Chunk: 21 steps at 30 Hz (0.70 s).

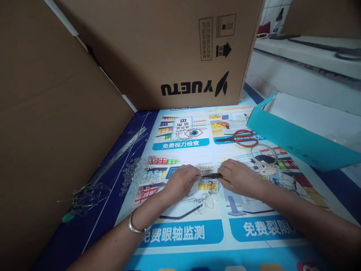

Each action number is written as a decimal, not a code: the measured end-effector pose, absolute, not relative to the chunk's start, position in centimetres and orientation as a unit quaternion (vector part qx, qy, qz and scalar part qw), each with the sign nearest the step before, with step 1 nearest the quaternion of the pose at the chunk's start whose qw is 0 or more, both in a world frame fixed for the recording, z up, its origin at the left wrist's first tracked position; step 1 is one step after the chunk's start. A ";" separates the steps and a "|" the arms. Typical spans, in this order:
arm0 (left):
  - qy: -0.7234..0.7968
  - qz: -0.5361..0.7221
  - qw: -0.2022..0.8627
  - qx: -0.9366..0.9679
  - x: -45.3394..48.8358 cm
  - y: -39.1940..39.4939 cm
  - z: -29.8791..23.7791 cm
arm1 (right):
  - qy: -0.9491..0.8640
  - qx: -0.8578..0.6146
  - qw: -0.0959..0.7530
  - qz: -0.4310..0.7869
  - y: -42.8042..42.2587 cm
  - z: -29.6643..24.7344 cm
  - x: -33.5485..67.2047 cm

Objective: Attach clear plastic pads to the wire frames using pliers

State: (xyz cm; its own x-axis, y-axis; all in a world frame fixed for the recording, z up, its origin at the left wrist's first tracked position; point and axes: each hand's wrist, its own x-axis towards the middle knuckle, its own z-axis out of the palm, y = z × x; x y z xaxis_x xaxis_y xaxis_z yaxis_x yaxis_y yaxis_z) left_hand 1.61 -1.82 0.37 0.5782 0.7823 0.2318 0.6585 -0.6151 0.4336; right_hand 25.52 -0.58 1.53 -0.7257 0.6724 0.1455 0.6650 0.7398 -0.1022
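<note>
My right hand [239, 177] is closed around a pair of pliers [212, 175], whose dark narrow jaws point left. The fingertips of my left hand [180, 182] are pinched together at the tips of the pliers, on what looks like a thin wire. Loops of thin wire [205, 201] with a few clear beads lie or hang just below both hands. To the left of my left hand is a scatter of clear beads [141, 175]. Beyond my right hand lie red-handled scissors [245, 138] and a coil of pale cord [264, 155].
A tall cardboard box [183, 45] stands at the back, with a brown panel [56, 94] along the left. A bundle of wires [118, 154] lies beside that panel. An open turquoise box [296, 135] sits at right. The table bears a printed sheet [180, 235].
</note>
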 end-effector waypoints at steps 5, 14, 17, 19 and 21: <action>0.398 0.205 0.144 0.882 1.6 -1.7 0.4 | -0.928 -0.358 0.097 0.031 -0.6 1.4 25.4; 0.378 0.218 0.156 0.886 1.3 -1.7 0.4 | -0.931 -0.350 0.096 0.037 -0.5 1.7 25.5; 0.371 0.228 0.173 0.883 1.2 -1.7 0.3 | -0.935 -0.340 0.093 0.048 -0.4 1.8 25.5; 0.365 0.231 0.182 0.883 1.2 -1.7 0.3 | -0.936 -0.334 0.097 0.058 -0.2 1.8 25.5; 0.359 0.234 0.188 0.884 1.1 -1.6 0.3 | -0.938 -0.326 0.102 0.067 -0.1 1.8 25.6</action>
State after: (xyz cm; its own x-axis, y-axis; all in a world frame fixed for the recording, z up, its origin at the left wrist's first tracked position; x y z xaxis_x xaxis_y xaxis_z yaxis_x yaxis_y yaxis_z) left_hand 1.13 -1.62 0.35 0.6327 0.7228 0.2779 0.5470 -0.6712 0.5003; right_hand 25.62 -0.12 1.76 -0.7670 0.6247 0.1465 0.5973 0.7785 -0.1927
